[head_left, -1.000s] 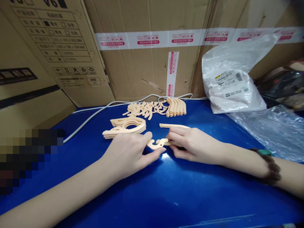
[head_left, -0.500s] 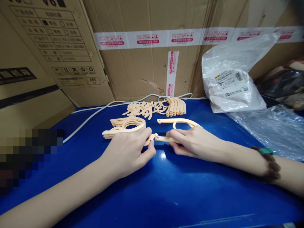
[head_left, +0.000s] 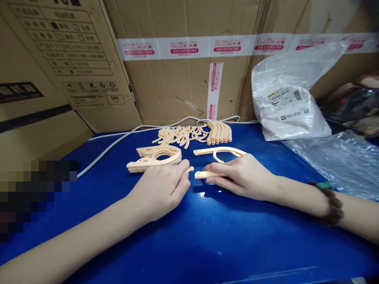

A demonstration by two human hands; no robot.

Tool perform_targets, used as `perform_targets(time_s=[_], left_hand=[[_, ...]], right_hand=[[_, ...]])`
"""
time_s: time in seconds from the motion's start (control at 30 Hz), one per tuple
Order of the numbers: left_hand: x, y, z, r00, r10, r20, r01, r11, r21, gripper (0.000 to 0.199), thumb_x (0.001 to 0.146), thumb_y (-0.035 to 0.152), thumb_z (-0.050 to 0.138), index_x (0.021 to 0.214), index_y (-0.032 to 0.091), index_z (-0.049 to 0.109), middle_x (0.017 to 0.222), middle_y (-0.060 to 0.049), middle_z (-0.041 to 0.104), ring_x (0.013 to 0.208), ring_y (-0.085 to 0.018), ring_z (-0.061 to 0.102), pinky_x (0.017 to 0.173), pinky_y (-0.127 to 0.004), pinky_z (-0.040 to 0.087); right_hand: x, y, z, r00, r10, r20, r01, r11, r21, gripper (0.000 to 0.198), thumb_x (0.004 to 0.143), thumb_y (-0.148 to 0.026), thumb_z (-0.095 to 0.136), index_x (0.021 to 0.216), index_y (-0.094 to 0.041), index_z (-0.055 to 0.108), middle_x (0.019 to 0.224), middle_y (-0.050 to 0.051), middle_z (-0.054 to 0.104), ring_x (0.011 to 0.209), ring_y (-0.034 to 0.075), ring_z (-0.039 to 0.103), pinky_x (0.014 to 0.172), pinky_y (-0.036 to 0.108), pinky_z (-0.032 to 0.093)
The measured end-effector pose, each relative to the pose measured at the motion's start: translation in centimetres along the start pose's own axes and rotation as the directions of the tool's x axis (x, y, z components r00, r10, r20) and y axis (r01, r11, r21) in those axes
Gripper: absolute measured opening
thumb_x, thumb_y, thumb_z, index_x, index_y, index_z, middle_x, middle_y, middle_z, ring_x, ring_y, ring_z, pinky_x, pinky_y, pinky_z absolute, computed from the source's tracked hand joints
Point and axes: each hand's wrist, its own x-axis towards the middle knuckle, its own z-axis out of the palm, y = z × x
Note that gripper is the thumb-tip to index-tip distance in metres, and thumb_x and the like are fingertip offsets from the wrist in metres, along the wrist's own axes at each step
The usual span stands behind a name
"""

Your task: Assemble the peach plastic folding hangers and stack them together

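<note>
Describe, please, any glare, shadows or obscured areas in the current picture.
Head view: a small glare spot on the blue table, near a dark shadow below the right hand; head view: coarse pixel blocks hide part of the left edge.

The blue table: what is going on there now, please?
The person's left hand pinches a small cream piece, mostly hidden, over the blue table. The right hand holds a curved part, one end facing that piece across a narrow gap. A stack of similar parts lies just beyond the left hand; loose pieces and a row of curved strips lie farther back.
</note>
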Motion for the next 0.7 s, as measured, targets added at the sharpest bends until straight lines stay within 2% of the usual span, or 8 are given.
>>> perform_targets(time_s=[0.13,0.33,0.53,0.7], left_hand=[[-0.02,0.11,-0.06,0.999,-0.002,0.037,0.003,0.999,-0.038,0.029,0.095,0.031,0.021,0.074,0.022,0.040,0.069,-0.001,0.053,0.063,-0.020,0.051,0.060,-0.033,0.032],[0.10,0.11,0.17,0.999,0.040,-0.037,-0.043,0.995,-0.092,0.034,0.099,0.034,0.017,0.080,0.021,0.043,0.074,-0.001,0.054,0.068,-0.020,0.053,0.064,-0.033,0.036],[0.08,0.10,0.56,1.000,-0.007,-0.031,0.004,0.996,-0.090,0.036,0.100,0.036,0.019,0.088,0.020,0.049,0.082,-0.002,0.060,0.078,-0.021,0.057,0.070,-0.034,0.039],[0.01,0.19,0.47,1.000,0.000,-0.002,-0.001,0.997,-0.077,0.041,0.100,0.036,0.017,0.083,0.020,0.050,0.074,-0.002,0.059,0.071,-0.020,0.057,0.068,-0.033,0.040]], right_hand=[[0.11,0.25,0.30,1.000,-0.011,0.029,0.010,1.000,0.025,0.041,0.101,-0.043,0.031,0.111,-0.021,0.064,0.073,0.002,0.070,0.062,0.016,0.064,0.059,0.027,0.038],[0.14,0.41,0.44,0.998,-0.004,0.060,-0.004,0.991,0.137,0.036,0.100,-0.038,0.036,0.116,-0.020,0.062,0.085,0.004,0.072,0.072,0.016,0.066,0.064,0.026,0.041],[0.10,0.68,0.51,0.997,-0.015,0.077,0.002,0.986,0.165,0.032,0.098,-0.033,0.041,0.122,-0.023,0.060,0.098,0.004,0.073,0.084,0.018,0.068,0.071,0.028,0.044],[0.02,0.76,0.61,0.997,0.000,0.079,-0.016,0.979,0.204,0.034,0.098,-0.032,0.041,0.125,-0.021,0.059,0.102,0.005,0.073,0.085,0.017,0.069,0.072,0.026,0.047]])
